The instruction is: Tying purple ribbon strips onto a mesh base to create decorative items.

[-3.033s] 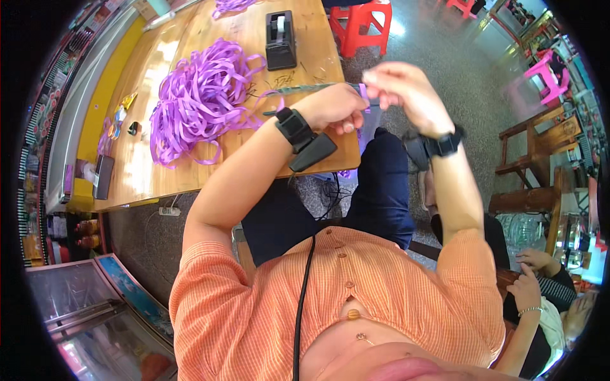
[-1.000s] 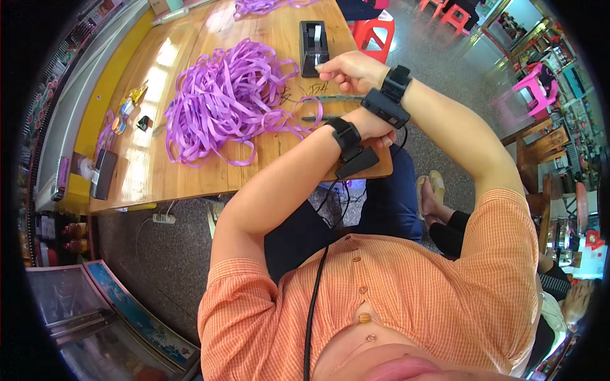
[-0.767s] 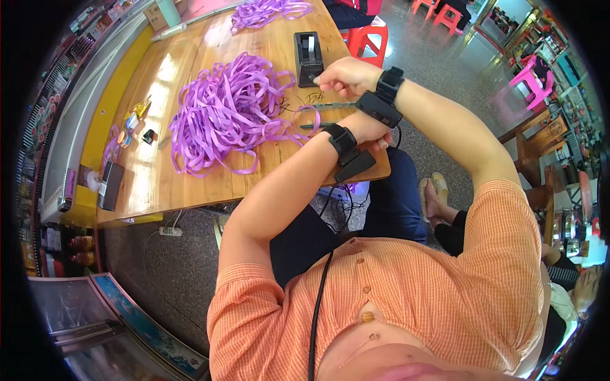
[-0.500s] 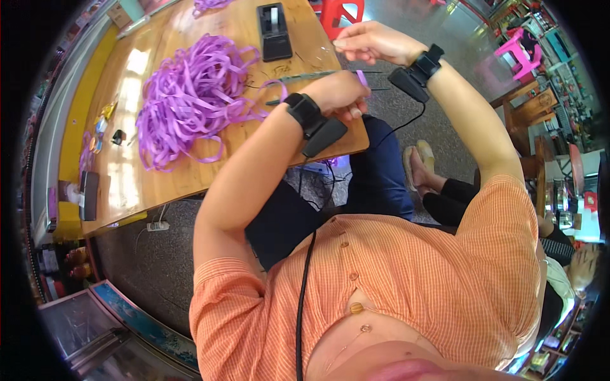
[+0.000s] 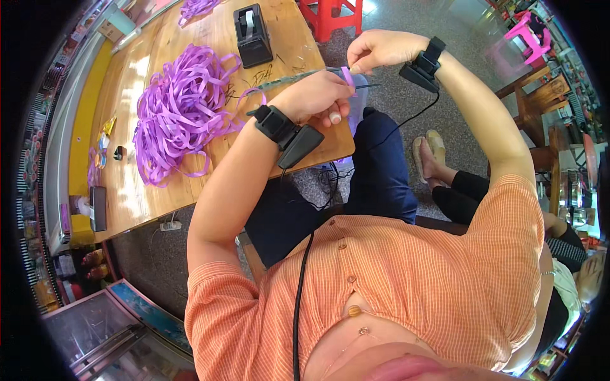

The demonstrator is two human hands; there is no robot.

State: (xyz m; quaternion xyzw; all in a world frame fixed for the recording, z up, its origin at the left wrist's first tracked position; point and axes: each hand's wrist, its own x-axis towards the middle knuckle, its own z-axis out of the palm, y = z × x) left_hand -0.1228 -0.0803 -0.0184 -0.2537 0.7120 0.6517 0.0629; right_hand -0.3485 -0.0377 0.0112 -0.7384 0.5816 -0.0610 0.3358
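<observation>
My left hand point(image 5: 316, 96) is closed over the table's near right corner, around long thin dark rods point(image 5: 368, 86) whose tips stick out past its fingers. A grey-green patterned stretch point(image 5: 279, 82) shows along one rod on the other side of the hand. A purple ribbon point(image 5: 348, 77) lies in a band across the rods at my left fingertips. My right hand point(image 5: 384, 49) pinches thumb and forefinger together right beside this band; what is between them is too small to make out. A large tangled pile of purple ribbon point(image 5: 178, 117) lies on the table left of my hands.
A black tape dispenser point(image 5: 254, 47) stands on the wooden table point(image 5: 286, 149) behind my left hand. More purple ribbon point(image 5: 197, 9) lies at the far edge. A red stool point(image 5: 333, 24) stands beyond the corner. Another person's feet point(image 5: 429, 155) are on the floor to the right.
My right hand has come down to the purple band on the rods, its fingertips now beside it. My left hand has shifted slightly left, and the whole view has moved a little.
</observation>
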